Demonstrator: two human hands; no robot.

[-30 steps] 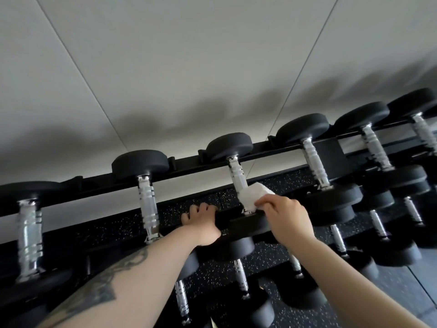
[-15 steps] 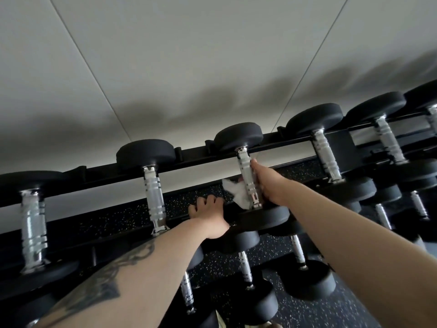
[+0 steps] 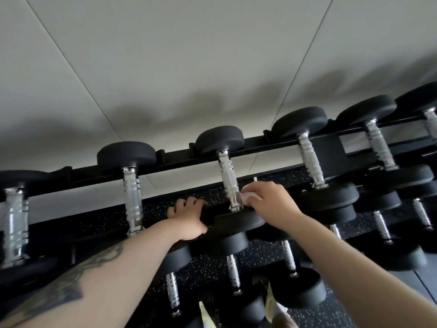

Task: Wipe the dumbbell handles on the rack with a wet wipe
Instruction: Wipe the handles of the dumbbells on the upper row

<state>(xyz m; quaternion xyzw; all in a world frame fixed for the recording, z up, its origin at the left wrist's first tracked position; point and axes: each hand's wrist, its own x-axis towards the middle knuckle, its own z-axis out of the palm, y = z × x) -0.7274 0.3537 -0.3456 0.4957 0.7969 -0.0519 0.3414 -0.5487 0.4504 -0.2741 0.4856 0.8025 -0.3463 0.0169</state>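
A black rack [image 3: 175, 162] carries a row of black dumbbells with chrome handles. My right hand [image 3: 272, 204] pinches a white wet wipe [image 3: 250, 197] against the near end of the middle dumbbell's chrome handle [image 3: 228, 178]. My left hand [image 3: 189, 218] grips the front rail of the rack just left of that dumbbell's near head [image 3: 236, 223]. Most of the wipe is hidden under my right fingers.
More dumbbells sit to the left [image 3: 132, 192] and right [image 3: 312, 162] on the top tier, with smaller ones [image 3: 233, 273] on lower tiers. Speckled black rubber flooring [image 3: 208, 268] lies below. A pale wall [image 3: 212, 67] stands behind the rack. Shoes [image 3: 272, 306] show at the bottom.
My right hand slid with the wipe from the middle of the handle down to its near end. My left hand kept its grip on the rail.
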